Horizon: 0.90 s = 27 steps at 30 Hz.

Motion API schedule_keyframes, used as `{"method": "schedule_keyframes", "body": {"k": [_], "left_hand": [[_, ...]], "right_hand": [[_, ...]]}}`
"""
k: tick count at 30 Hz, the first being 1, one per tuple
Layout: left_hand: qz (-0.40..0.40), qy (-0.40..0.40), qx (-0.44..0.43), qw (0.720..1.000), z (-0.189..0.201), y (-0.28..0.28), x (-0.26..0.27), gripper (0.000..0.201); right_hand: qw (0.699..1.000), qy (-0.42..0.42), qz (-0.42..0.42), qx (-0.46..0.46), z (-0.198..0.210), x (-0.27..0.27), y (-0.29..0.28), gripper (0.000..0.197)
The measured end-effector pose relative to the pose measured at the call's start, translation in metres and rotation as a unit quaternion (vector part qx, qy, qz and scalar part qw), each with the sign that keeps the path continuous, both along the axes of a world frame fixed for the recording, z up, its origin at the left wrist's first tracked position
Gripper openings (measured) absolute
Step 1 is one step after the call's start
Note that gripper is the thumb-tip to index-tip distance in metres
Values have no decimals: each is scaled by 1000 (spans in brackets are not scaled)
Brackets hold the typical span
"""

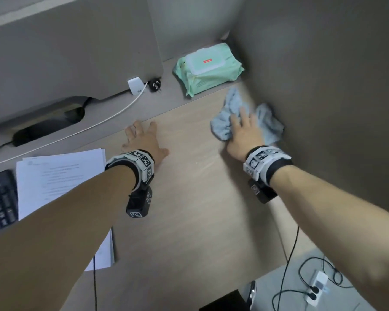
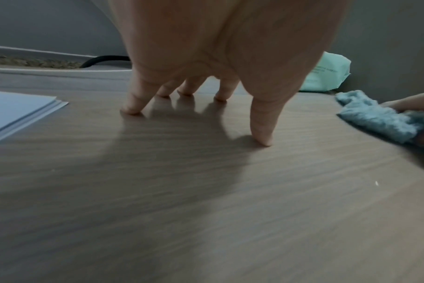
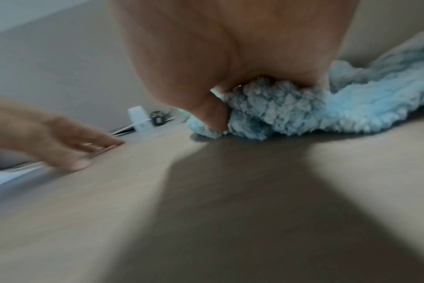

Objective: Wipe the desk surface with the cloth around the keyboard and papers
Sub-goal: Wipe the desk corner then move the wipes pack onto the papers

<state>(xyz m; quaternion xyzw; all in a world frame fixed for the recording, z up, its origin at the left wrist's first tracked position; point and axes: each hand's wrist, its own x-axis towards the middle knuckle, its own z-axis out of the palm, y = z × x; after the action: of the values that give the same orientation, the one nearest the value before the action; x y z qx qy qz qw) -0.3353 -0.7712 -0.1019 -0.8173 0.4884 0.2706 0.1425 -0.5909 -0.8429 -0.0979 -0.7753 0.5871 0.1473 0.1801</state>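
Note:
A crumpled light blue cloth (image 1: 267, 129) (image 2: 375, 118) (image 3: 303, 114) lies on the wooden desk (image 1: 189, 198), close against the right partition. My right hand (image 1: 240, 117) (image 3: 218, 114) lies on top of it, with the thumb curled into the bunched fabric. My left hand (image 1: 142, 135) (image 2: 199, 114) rests on bare desk left of the cloth, fingers spread and fingertips touching the wood, holding nothing. A stack of white papers (image 1: 61, 176) (image 2: 17, 111) sits just left of it. The black keyboard (image 1: 0, 198) is at the far left edge.
A green pack of wet wipes (image 1: 208, 70) (image 2: 327, 76) lies in the back right corner, just beyond the cloth. A white charger (image 1: 135, 85) with its cable and a black plug (image 1: 154, 85) sit at the back. The grey partition (image 1: 323, 86) walls the right side. The desk's front edge is bottom right.

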Motion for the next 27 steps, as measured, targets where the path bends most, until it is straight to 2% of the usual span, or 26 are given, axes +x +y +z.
{"method": "schedule_keyframes", "body": {"k": [2, 4, 7, 9, 11, 14, 16, 21, 27], "left_hand": [[-1, 0, -4, 1000, 0, 0, 0, 91], [0, 0, -9, 1000, -1, 2, 0, 91], [1, 12, -7, 1000, -1, 1, 2, 93], [2, 20, -7, 1000, -1, 0, 3, 95], [6, 30, -10, 999, -3, 0, 4, 97], [15, 36, -20, 999, -6, -2, 4, 98], [13, 30, -25, 999, -7, -3, 4, 99], [4, 20, -33, 999, -7, -3, 2, 97], [-7, 5, -32, 999, -9, -4, 0, 95]], "right_hand": [[998, -29, 47, 30, 0, 28, 41, 93], [991, -73, 95, 64, 2, 40, 81, 92], [985, -102, 125, 55, -2, 17, 105, 85], [992, -99, 77, 25, -8, -14, 106, 83], [996, -82, -13, -18, -13, -47, 106, 81], [985, -54, -156, -57, -15, -81, 111, 78], [973, -40, -215, -70, -15, -85, 128, 78], [967, -21, -252, -35, -18, -80, 175, 79], [966, -15, -257, -24, -9, -64, 135, 80]]}}
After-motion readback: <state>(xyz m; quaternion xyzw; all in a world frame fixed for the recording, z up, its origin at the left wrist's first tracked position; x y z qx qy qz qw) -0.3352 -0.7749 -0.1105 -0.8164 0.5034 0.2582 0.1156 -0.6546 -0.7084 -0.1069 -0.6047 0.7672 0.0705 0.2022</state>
